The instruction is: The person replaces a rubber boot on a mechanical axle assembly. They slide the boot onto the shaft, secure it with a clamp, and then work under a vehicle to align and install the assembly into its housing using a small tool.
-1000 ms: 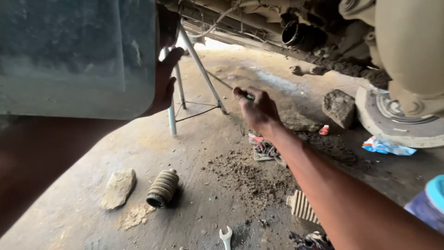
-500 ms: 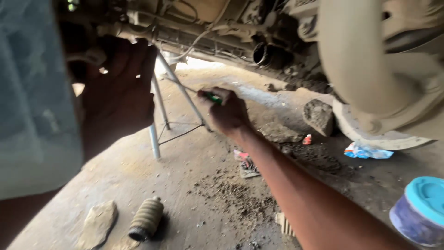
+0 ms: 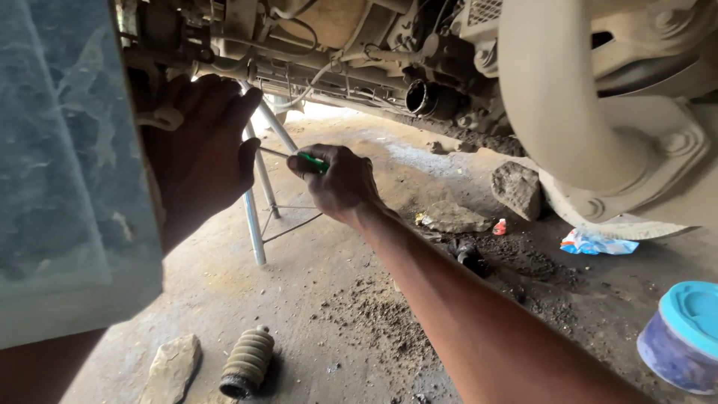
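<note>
I am looking under a raised vehicle. My right hand (image 3: 340,183) is closed round a green-handled screwdriver (image 3: 310,160), whose thin shaft points left toward my left hand. My left hand (image 3: 202,153) is raised with its fingers spread against a grimy part of the vehicle's underside (image 3: 329,45), just behind a large pale panel (image 3: 67,172) that hides its wrist. Whether that hand grips anything is hidden.
A metal stand (image 3: 256,217) props the vehicle behind my hands. On the concrete floor lie a ribbed rubber boot (image 3: 247,361), flat stones (image 3: 172,368), a rock (image 3: 516,188), a blue rag (image 3: 594,242) and a blue-lidded tub (image 3: 684,337). The brake plate (image 3: 636,172) hangs at right.
My view has shifted closer and upward under the vehicle. My right hand with the screwdriver has moved left, nearer my left hand, which has slid further along the underside.
</note>
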